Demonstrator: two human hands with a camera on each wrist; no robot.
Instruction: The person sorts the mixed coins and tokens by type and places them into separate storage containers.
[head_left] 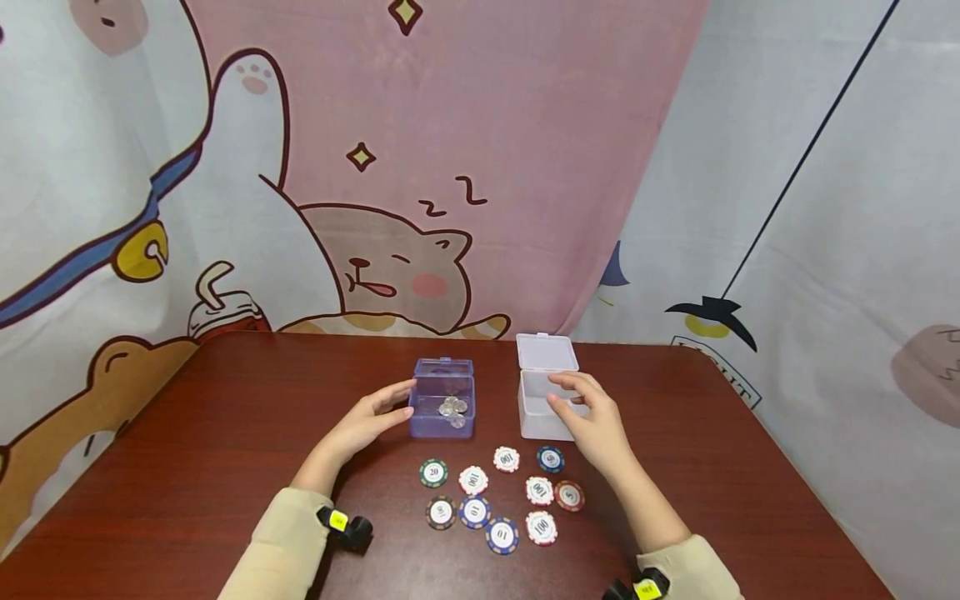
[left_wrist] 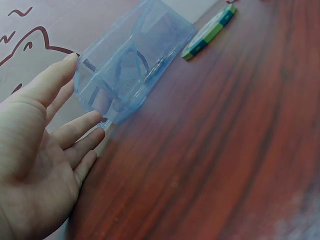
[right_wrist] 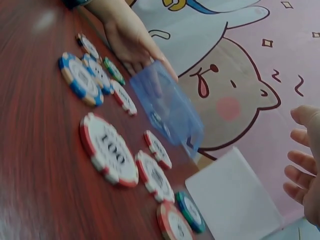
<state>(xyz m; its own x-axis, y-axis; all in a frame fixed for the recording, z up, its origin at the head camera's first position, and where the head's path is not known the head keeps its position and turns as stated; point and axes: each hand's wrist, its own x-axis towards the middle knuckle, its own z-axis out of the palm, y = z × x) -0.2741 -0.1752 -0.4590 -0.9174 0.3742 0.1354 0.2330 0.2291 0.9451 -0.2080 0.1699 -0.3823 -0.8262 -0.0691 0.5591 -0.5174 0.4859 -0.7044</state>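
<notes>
A clear blue plastic box (head_left: 441, 425) stands with its lid up and several silver coins (head_left: 452, 407) inside. My left hand (head_left: 369, 421) is at its left side, thumb and fingers extended; in the left wrist view the fingertips (left_wrist: 95, 117) meet or nearly meet the blue box (left_wrist: 135, 60). Right of it stands a frosted white box (head_left: 542, 423), its lid (head_left: 546, 353) folded back. Over this box's right part is my right hand (head_left: 594, 417), fingers spread and slightly bent, with nothing between them. The right wrist view shows that hand (right_wrist: 310, 160) apart from the white box (right_wrist: 235, 197).
Several poker chips lie flat in front of the boxes, among them a green chip (head_left: 433, 472), a black chip (head_left: 440, 512), a blue chip (head_left: 502, 535), a white chip (head_left: 542, 527) and a red chip (head_left: 569, 496). A cartoon curtain (head_left: 480, 167) hangs behind the brown table (head_left: 255, 417).
</notes>
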